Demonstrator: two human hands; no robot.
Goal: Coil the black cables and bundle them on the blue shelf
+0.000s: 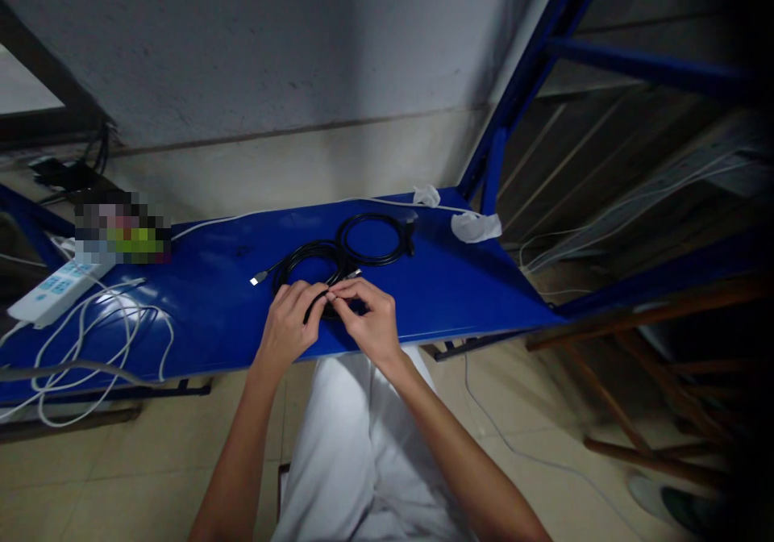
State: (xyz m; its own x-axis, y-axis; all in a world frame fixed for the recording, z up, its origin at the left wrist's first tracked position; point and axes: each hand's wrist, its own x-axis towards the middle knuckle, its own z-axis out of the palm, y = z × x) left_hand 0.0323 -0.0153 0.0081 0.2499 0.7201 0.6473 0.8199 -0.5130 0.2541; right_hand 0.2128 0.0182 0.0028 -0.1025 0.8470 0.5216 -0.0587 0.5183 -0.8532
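A coiled black USB cable point(311, 250) lies on the blue table in front of me. Its silver plug point(255, 281) points out to the left, and another metal connector point(355, 273) shows just above my right fingers. My left hand point(293, 318) pinches the near side of this coil. Close against it, my right hand point(370, 316) pinches the same spot, the fingertips of both hands meeting there. Whether a small tie sits between the fingers is too fine to make out. Behind and to the right rests a second coiled black cable point(343, 239), its dark connector end at its right side.
At left, a white power strip point(64, 288) and tangled white cables point(124, 328) occupy the blue table point(205, 300). Crumpled white pieces point(476, 227) lie at the back right corner. A wall stands behind; a blue metal frame point(496, 163) rises at right, near a wooden stool point(629, 413).
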